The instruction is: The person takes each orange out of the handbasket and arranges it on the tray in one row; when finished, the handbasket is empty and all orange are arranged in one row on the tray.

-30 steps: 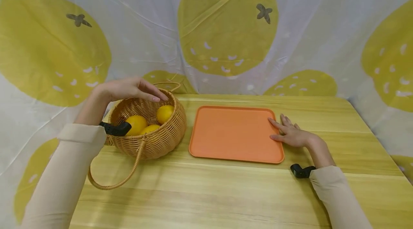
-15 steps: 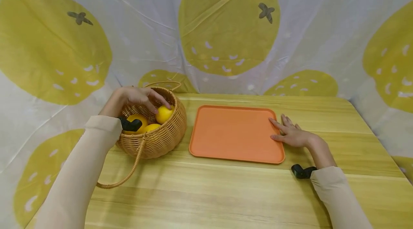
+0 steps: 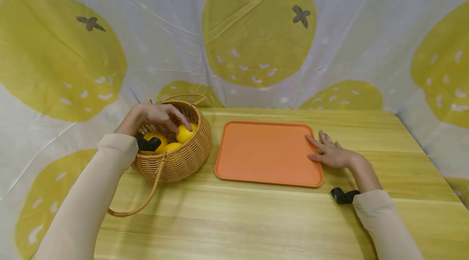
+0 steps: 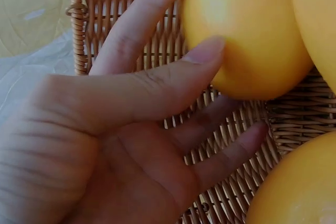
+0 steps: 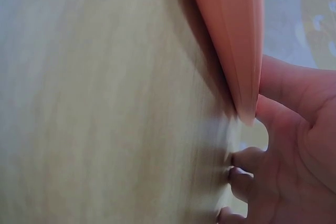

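Note:
A round yellow-orange fruit [image 3: 186,133] lies inside the wicker basket [image 3: 190,158], against its right wall. My left hand [image 3: 157,115] reaches down into the basket, thumb and index finger pinching this fruit. In the left wrist view the thumb presses the side of the fruit [image 4: 252,35], and the other fingers spread below it near the woven wall. More of the same fruits [image 3: 155,139] sit beside it. On the right, my right hand [image 3: 333,154] rests at the short edge of an orange tray [image 3: 267,154], thumb and index finger on its rim, the other fingers on the table.
The basket's front handle [image 3: 146,203] hangs down toward the table [image 3: 256,223], and its back handle [image 3: 187,96] leans toward the fruit-printed cloth [image 3: 256,27] behind. The tray lies flat to the right of the basket with nothing on it.
My left hand has moved right and down from above the basket onto the fruit, and the front handle has shifted with it. My right hand stays at the tray's edge.

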### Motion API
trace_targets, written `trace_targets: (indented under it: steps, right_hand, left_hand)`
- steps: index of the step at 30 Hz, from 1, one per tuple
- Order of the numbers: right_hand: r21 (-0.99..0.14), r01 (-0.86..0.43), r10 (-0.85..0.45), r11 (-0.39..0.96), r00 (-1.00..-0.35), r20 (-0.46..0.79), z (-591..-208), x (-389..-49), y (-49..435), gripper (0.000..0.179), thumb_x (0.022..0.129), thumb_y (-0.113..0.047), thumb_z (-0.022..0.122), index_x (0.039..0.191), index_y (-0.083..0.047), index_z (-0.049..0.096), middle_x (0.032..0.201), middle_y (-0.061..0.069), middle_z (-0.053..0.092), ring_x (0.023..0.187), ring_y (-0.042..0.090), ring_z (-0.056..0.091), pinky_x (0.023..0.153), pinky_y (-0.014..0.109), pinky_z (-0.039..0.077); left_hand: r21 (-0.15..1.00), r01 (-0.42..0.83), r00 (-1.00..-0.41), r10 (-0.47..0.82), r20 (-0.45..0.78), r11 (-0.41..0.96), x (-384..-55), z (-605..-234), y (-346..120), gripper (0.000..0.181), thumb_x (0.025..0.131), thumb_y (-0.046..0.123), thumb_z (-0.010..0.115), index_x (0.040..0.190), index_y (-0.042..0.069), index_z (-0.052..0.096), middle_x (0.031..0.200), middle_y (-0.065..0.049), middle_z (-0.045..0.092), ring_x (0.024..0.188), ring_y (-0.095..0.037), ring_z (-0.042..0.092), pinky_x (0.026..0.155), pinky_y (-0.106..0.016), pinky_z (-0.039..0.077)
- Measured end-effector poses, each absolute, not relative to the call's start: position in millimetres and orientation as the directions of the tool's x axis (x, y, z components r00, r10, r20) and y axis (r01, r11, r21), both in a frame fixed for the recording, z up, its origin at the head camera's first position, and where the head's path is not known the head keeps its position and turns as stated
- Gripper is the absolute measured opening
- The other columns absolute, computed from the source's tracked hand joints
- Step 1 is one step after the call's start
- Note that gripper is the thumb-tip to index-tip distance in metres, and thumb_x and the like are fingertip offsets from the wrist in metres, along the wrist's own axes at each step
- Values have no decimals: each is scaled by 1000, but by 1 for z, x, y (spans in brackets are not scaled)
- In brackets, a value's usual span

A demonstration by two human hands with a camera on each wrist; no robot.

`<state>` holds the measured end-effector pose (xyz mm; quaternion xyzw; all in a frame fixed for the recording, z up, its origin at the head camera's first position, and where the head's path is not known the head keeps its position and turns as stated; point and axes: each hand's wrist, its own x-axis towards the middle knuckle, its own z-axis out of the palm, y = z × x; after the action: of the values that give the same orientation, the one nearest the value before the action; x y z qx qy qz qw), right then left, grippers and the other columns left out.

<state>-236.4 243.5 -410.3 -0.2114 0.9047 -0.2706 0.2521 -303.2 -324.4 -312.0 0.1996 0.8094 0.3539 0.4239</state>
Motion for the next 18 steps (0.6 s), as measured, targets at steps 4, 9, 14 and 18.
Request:
trace_targets:
  steps: [4, 9, 14, 18]
  right_hand:
    - [-595, -248, -520, 764, -783, -341, -410, -235, 243, 84, 107, -44, 55, 166, -2, 11, 165, 37, -20, 152, 57, -19, 117, 75, -10]
    - [-591, -248, -516, 767, -785, -341, -409, -235, 243, 85, 106, -45, 55, 166, -2, 12, 165, 37, -20, 152, 57, -19, 117, 75, -10]
    - [-599, -243, -519, 763, -783, -342, -409, -235, 243, 84, 106, -43, 55, 166, -2, 12, 165, 37, -20, 152, 57, -19, 118, 74, -10]
    - [-599, -243, -517, 763, -785, -342, -409, -235, 242, 84, 106, -43, 55, 166, -3, 12, 165, 37, -20, 152, 57, -19, 117, 75, -11]
  left_hand:
    - [763, 39, -560, 647, -518, 645, -305, -315, -325, 50, 100, 0, 63, 148, -4, 52, 156, -24, 49, 125, -12, 62, 103, -40, 55]
    - [769, 14, -535, 654, -534, 639, -307, -317, -325, 58, 101, 1, 61, 155, -2, 40, 160, -25, 43, 125, -13, 64, 106, -42, 53]
    - [747, -50, -519, 622, -587, 663, -305, -319, -323, 64, 102, 2, 60, 160, 4, 34, 165, -20, 37, 123, -14, 66, 109, -45, 51]
    - [736, -44, -527, 610, -592, 676, -304, -319, -322, 66, 101, 4, 63, 161, 6, 35, 167, -22, 33, 119, -16, 68, 104, -41, 55]
